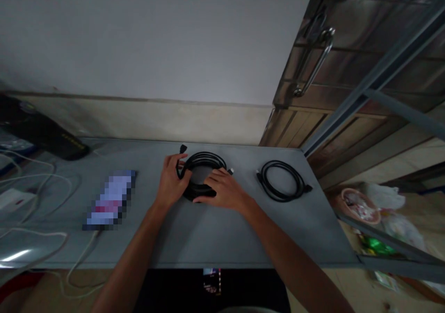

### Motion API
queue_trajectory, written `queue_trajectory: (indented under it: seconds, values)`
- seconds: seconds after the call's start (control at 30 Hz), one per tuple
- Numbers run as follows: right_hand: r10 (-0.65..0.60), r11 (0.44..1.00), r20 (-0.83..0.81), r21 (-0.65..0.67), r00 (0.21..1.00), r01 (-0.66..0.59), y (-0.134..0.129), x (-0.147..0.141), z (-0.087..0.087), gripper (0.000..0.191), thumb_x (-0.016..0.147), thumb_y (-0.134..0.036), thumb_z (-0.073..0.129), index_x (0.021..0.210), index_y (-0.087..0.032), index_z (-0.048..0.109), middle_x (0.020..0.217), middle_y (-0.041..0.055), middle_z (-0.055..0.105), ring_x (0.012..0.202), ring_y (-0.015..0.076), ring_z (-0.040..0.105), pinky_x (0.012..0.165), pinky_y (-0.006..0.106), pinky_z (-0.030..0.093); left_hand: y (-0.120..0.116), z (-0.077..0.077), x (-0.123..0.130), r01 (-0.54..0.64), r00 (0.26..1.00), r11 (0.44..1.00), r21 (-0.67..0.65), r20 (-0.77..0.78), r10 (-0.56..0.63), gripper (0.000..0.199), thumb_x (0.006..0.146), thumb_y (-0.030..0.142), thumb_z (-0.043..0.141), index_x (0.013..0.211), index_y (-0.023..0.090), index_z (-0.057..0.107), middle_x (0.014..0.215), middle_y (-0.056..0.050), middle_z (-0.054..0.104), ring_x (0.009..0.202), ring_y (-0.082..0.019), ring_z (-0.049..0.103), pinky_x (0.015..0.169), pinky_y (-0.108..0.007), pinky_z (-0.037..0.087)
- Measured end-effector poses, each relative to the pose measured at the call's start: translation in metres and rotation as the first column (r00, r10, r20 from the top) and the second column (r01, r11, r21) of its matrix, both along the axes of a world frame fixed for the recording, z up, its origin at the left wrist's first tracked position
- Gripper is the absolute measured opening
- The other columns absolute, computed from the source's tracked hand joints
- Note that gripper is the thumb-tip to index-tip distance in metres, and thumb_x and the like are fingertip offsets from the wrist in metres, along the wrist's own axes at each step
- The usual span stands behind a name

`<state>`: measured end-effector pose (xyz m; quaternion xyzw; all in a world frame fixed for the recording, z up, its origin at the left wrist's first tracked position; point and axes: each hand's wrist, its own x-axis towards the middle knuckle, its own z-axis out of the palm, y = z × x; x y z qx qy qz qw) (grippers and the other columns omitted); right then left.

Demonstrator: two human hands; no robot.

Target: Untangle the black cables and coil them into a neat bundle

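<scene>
A coiled black cable (205,155) lies on the grey table, between my two hands. My left hand (173,178) grips the left side of the coil, thumb and fingers round the strands, with one black connector (183,149) sticking up above the fingers. On the coil's lower right, my right hand (224,188) has its fingers curled over the strands. Another connector (231,171) shows just past the right knuckles. Off to the right, a second coiled black cable (282,198) rests flat, untouched, its plug ends at either side.
A phone (113,197) with a white cord lies left. Behind it are a black object (45,127) and white cables (38,174). The wall (194,118) borders the table's back edge. A metal frame (347,99) and pink basket (359,205) stand right.
</scene>
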<state>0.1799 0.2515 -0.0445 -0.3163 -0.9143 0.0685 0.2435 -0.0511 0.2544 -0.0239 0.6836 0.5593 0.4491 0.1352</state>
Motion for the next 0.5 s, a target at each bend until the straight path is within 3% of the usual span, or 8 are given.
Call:
queue_trajectory:
  seconds: [0.17,0.33,0.4,0.5]
  values:
    - [0.009,1.000,0.023,0.027,1.000,-0.010,-0.004,0.001,0.000,0.066,0.099,-0.084,0.073,0.111,-0.019,0.080,0.112,0.0119,0.077,0.112,0.0292,0.067,0.104,0.043,0.051,-0.001,-0.003,-0.001,0.008,1.000,1.000,0.002,0.013,-0.008,0.052,0.091,0.018,0.065,0.143,0.021,0.066,0.142,-0.014,0.060,0.121,-0.029,0.073,0.114,-0.054,0.062]
    - [0.025,0.998,0.032,0.050,0.999,-0.027,-0.004,0.002,0.000,0.060,0.108,-0.076,0.067,0.110,-0.017,0.082,0.115,0.0118,0.075,0.111,0.0266,0.069,0.101,0.041,0.050,-0.003,0.003,-0.001,-0.001,0.998,1.000,0.030,-0.061,0.003,0.053,0.086,0.018,0.068,0.139,0.024,0.070,0.157,-0.016,0.057,0.150,-0.038,0.059,0.127,-0.062,0.052]
    - [0.033,0.998,0.051,0.053,0.998,-0.035,-0.004,0.002,-0.002,0.056,0.112,-0.071,0.063,0.109,-0.018,0.083,0.111,0.0100,0.076,0.107,0.0246,0.070,0.098,0.039,0.049,-0.005,0.006,0.000,0.049,0.994,0.996,0.077,-0.100,-0.041,0.045,0.089,0.018,0.066,0.132,0.025,0.074,0.151,-0.013,0.066,0.151,-0.037,0.059,0.132,-0.063,0.046]
    - [0.036,0.998,0.073,0.057,0.997,-0.040,-0.003,0.001,-0.006,0.052,0.115,-0.065,0.060,0.109,-0.019,0.084,0.107,0.0085,0.077,0.103,0.0225,0.072,0.095,0.038,0.049,-0.008,0.007,0.001,0.183,0.973,0.981,0.066,-0.155,-0.172,0.033,0.095,0.019,0.061,0.123,0.025,0.078,0.129,-0.009,0.080,0.133,-0.033,0.071,0.126,-0.059,0.050]
